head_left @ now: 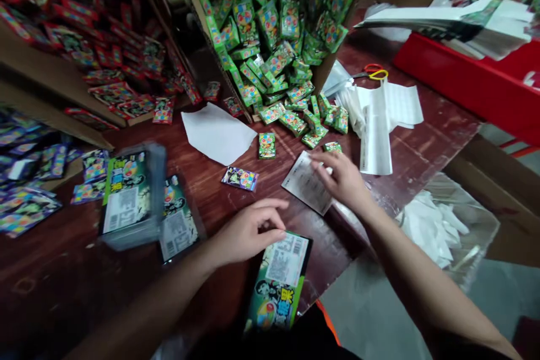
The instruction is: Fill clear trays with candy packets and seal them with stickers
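A flat green-and-black printed packet with a white label (280, 281) lies nearest, close to the slanting edge of the dark red-brown wooden tabletop (211, 197). The left hand (253, 230) is at its upper end, thumb and fingers curved apart; I cannot tell whether the thumb touches. Tabletop separates this packet from a white printed paper sheet (306, 183), where the right hand (343, 180) rests its fingertips; whether they grip, I cannot tell. Beyond the edge sits a clear plastic-lined container of white scraps (439, 225). Farther in, a small purple foil packet (239, 178) lies apart; behind, small green packets (270, 62) spill from a brown cardboard carton (337, 39).
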Available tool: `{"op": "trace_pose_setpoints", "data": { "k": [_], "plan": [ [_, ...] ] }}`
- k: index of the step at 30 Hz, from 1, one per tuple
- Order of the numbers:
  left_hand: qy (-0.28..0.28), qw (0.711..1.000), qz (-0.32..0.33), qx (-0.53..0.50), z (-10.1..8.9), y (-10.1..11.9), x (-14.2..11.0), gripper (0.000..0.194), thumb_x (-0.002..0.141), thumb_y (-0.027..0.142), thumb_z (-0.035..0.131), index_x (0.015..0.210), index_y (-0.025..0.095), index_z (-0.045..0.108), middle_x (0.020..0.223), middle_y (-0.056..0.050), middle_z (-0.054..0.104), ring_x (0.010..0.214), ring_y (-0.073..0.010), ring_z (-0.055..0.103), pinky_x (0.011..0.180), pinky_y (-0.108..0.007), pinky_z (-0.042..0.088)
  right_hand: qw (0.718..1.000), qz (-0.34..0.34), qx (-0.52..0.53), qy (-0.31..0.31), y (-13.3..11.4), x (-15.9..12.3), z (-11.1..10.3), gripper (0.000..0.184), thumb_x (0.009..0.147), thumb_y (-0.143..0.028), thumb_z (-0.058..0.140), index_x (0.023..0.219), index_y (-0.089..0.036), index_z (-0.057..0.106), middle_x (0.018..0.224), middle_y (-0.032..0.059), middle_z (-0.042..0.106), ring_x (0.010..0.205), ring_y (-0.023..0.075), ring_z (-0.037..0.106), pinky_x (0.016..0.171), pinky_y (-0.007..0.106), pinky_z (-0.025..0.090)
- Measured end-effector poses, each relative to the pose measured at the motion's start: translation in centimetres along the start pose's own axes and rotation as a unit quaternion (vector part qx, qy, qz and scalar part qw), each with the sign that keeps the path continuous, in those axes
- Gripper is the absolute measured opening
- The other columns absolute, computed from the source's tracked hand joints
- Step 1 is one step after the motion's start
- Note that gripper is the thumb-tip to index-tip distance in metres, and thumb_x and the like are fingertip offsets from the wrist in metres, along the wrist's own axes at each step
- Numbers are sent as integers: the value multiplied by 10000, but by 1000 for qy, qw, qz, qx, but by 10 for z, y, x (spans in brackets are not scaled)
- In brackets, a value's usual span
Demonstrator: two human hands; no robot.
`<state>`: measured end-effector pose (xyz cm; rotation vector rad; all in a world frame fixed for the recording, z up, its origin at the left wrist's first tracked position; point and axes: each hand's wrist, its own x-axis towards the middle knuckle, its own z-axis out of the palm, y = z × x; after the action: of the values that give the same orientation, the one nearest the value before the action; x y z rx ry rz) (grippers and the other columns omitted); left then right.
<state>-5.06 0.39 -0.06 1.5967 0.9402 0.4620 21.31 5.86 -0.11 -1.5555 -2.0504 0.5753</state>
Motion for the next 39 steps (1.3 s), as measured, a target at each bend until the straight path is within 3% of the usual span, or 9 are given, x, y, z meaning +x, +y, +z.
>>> {"op": "trace_pose_setpoints", "data": {
  "k": [3, 7, 17, 21, 24, 27, 30, 34, 39],
  "plan": [
    [-47, 996, 15, 68, 13, 17, 32, 71, 819, 236, 722, 813, 165, 723, 1616, -135, 365, 801, -135, 687, 724, -289, 512, 990, 52, -130, 6, 30, 38, -8, 342, 1025, -382, 459, 1188, -218, 712, 1101, 125, 695, 1057, 256, 644, 895, 368, 497],
    [-53, 993, -7, 109, 28, 19, 55, 92, 808, 249, 721, 810, 158, 720, 1589, -156, 407, 480, -18, 493, 592, -282, 470, 988, 43, -146, -39, 42, 57, 0, 277, 1002, -374, 493, 1030, -231, 729, 996, 90, 729, 948, 239, 669, 796, 329, 478],
    [-38, 990, -26, 135, 32, 6, 58, 104, 795, 277, 708, 797, 178, 737, 1456, -110, 577, 449, -29, 445, 621, -279, 484, 978, -39, -198, -48, 30, 39, 6, 263, 1029, -345, 460, 1062, -237, 697, 1061, 92, 685, 1001, 243, 560, 740, 314, 402],
    [-15, 991, -19, 133, 34, 6, 59, 90, 786, 279, 718, 757, 198, 745, 1320, -89, 674, 552, -97, 581, 695, -301, 513, 969, -116, -203, -79, 25, 26, 5, 271, 1029, -279, 454, 1062, -243, 720, 1062, 101, 694, 997, 243, 543, 787, 341, 411],
    [0, 992, 2, 123, 35, 7, 56, 46, 773, 232, 722, 741, 207, 744, 1275, -101, 690, 874, -214, 698, 788, -328, 522, 984, -156, -75, -46, 15, 13, -3, 203, 1008, -333, 535, 1020, -271, 728, 1003, 66, 703, 946, 217, 583, 831, 350, 453],
    [19, 994, 19, 105, 34, 7, 41, 42, 779, 205, 702, 795, 201, 741, 1421, -124, 582, 1035, -244, 675, 755, -311, 513, 976, -88, 200, -10, -1, -5, -16, 212, 960, -388, 630, 1123, -262, 680, 933, 41, 669, 872, 191, 611, 810, 348, 503],
    [44, 998, 0, 55, 32, 5, 20, 107, 791, 210, 676, 891, 188, 708, 1242, -116, 647, 760, -145, 635, 616, -255, 461, 910, 14, 382, -161, -19, -27, -25, 525, 930, -389, 666, 1404, -263, 480, 903, 10, 625, 767, 147, 585, 681, 286, 504],
    [23, 998, -52, -37, 29, -1, 0, 179, 784, 208, 650, 959, 187, 624, 652, 51, 524, 545, -94, 441, 499, -207, 323, 847, 48, 443, -291, -34, -46, -15, 673, 915, -309, 671, 1500, -255, 343, 905, -3, 604, 783, 124, 566, 690, 255, 496],
    [33, 991, -62, -115, 28, -1, -8, 203, 756, 187, 644, 952, 173, 593, 708, 49, 528, 586, -83, 438, 516, -199, 313, 873, 15, 387, -295, -42, -53, 8, 664, 914, -256, 651, 1494, -261, 329, 873, -23, 580, 779, 128, 578, 707, 269, 507]
  ]
}}
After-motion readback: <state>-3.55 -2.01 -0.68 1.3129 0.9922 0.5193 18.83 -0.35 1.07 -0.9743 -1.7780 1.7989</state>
